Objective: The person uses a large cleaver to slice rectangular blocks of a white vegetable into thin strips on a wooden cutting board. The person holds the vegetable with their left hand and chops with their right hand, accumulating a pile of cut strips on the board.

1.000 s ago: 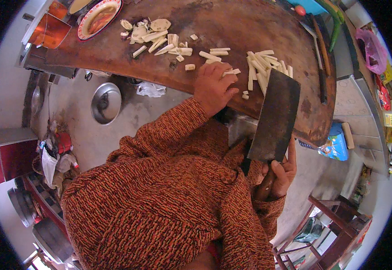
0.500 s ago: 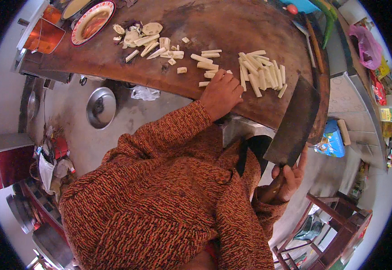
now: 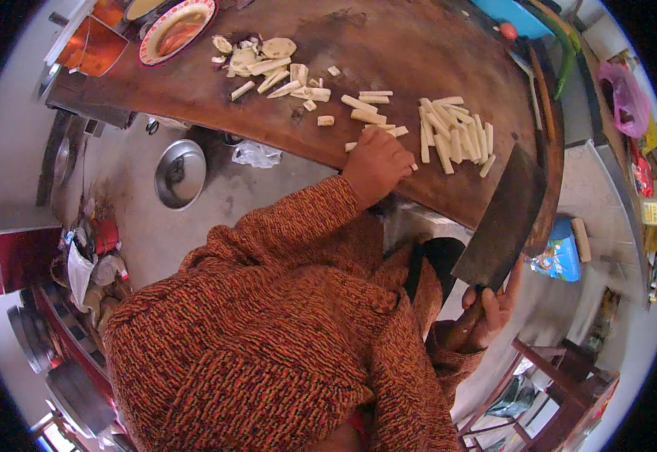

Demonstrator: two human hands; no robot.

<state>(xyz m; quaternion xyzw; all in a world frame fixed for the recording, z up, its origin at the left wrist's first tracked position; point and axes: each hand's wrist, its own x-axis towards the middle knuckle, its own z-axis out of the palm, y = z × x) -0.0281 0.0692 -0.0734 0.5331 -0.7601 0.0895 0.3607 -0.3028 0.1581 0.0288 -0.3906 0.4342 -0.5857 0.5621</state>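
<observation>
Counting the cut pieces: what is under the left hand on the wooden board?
Pale sticks lie around the left hand on the wooden board. Anything beneath the palm is covered.

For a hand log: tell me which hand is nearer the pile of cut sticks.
Left. The left hand rests beside the pile of cut sticks; the right hand holds the cleaver below it.

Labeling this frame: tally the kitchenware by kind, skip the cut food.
Cleaver, held in the right hand: 1
Red-rimmed plate: 1
Metal pot lid on the floor: 1
Wooden chopping slab, left hand resting on it: 1
Total: 4
</observation>
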